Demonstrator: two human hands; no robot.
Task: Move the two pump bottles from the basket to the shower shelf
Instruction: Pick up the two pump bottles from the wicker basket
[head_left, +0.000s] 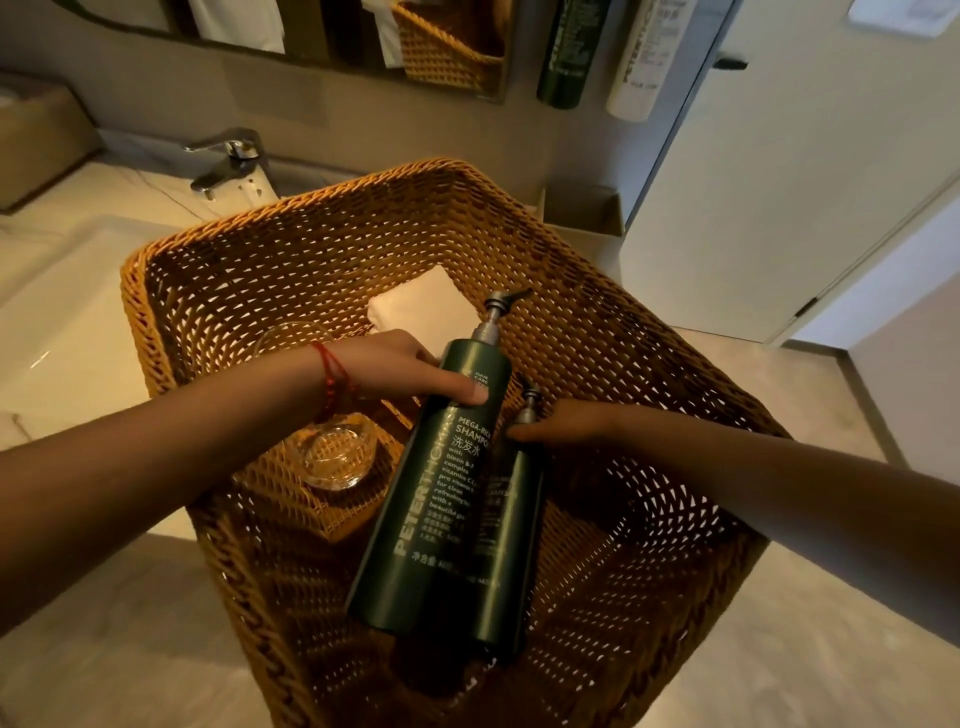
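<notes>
Nearest the camera, both forearms reach down into the wicker basket, which stands at the edge of the washbasin counter. The shampoo pump bottle, dark green, is inside the basket, tilted, with its base toward the viewer and its pump head pointing up and away; its long axis runs from lower left to upper right. The left hand grips it at the shoulder, just below the pump collar, thumb pressed across the front label, so this bottle is held and appears partly lifted clear of the basket floor. The second pump bottle, also dark green, lies immediately beside and partly behind the first, on its right side, with roughly the same axis; only its pump and a strip of the body are visible. The right hand is at that bottle's neck, fingertips touching just under the pump; whether the fingers are wrapped around it cannot be determined. Each hand is therefore the nearer one to its own bottle, and extraction should follow the bottle axis, upward and toward the pump end. Farther in the basket are a glass bowl and a folded white towel. Beyond the rim stands the chrome faucet.
</notes>
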